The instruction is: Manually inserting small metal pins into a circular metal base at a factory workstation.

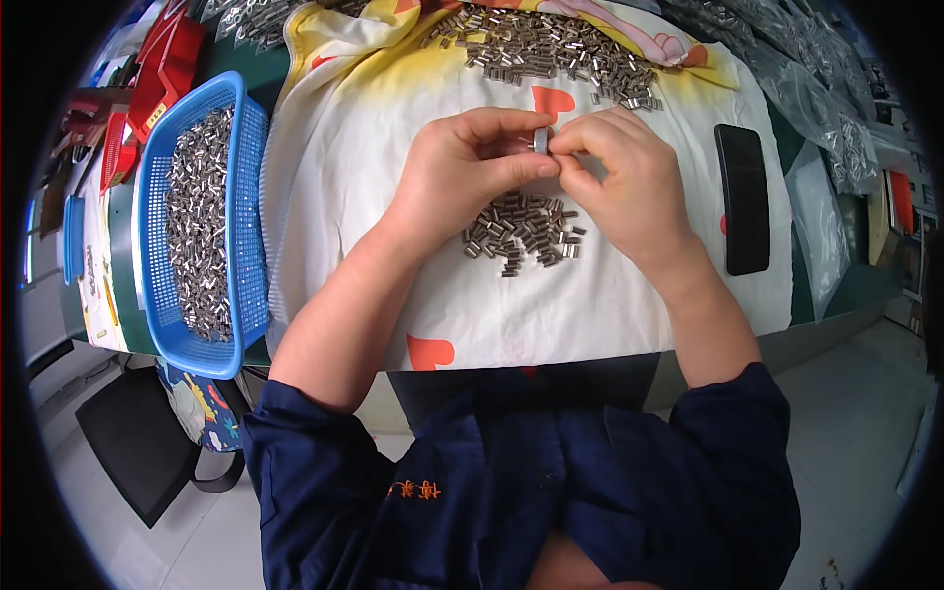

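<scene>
My left hand (462, 162) pinches a small silvery metal piece (541, 141) between thumb and forefinger, above the cloth-covered table. Close against its right side is my right hand (624, 172), thumb and forefinger pressed together at the piece; whatever those fingertips grip is hidden. Below both hands lies a small heap of short metal cylinders (516, 231) on the white cloth (590, 315). A larger spread of similar metal cylinders (531, 49) covers the cloth's far side.
On the left stands a blue plastic basket (251, 216) holding many small metal cylinders. A black phone (743, 202) lies at the right. Clear plastic bags (826, 118) crowd the far right, red bins (167, 69) the far left. A black chair (138, 442) stands at lower left.
</scene>
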`<move>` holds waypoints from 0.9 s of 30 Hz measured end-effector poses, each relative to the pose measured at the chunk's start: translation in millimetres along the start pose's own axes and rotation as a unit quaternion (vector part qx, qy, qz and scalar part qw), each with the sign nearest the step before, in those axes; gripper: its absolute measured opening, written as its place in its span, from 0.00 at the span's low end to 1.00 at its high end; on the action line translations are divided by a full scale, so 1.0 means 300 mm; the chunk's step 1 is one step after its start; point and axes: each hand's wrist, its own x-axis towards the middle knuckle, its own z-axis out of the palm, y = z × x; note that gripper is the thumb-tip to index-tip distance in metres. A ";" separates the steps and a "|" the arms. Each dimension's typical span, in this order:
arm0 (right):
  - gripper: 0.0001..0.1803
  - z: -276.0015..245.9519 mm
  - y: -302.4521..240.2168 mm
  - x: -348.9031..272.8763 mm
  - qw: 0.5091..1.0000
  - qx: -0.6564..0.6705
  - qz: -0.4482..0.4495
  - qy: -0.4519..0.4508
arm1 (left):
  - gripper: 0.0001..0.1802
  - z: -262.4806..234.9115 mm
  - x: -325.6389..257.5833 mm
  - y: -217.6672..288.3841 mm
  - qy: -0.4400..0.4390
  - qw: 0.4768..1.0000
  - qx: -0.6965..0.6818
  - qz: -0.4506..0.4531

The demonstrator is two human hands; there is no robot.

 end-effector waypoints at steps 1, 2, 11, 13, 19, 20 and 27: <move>0.04 -0.004 -0.001 0.002 0.999 0.039 0.033 -0.014 | 0.19 -0.003 0.000 0.003 -0.003 1.000 -0.003 -0.005; 0.04 -0.010 -0.001 0.004 0.994 0.078 0.066 -0.028 | 0.19 -0.005 0.000 0.007 -0.005 1.000 -0.006 -0.010; 0.06 -0.086 0.010 0.019 0.964 0.183 0.177 -0.082 | 0.20 -0.002 -0.019 0.010 -0.078 0.993 -0.067 -0.050; 0.07 -0.107 0.081 0.042 0.969 0.088 0.214 -0.089 | 0.20 0.003 -0.021 0.016 -0.097 0.994 -0.024 -0.044; 0.06 -0.027 0.172 0.079 0.959 -0.228 0.094 -0.136 | 0.19 -0.001 -0.013 0.014 -0.127 0.991 0.008 -0.041; 0.05 -0.020 0.162 0.075 0.955 -0.242 0.088 -0.146 | 0.19 -0.007 -0.012 0.015 -0.125 0.991 -0.007 -0.041; 0.03 -0.030 0.108 0.014 0.970 -0.172 0.103 -0.135 | 0.18 -0.017 0.002 -0.005 -0.087 0.992 -0.089 -0.017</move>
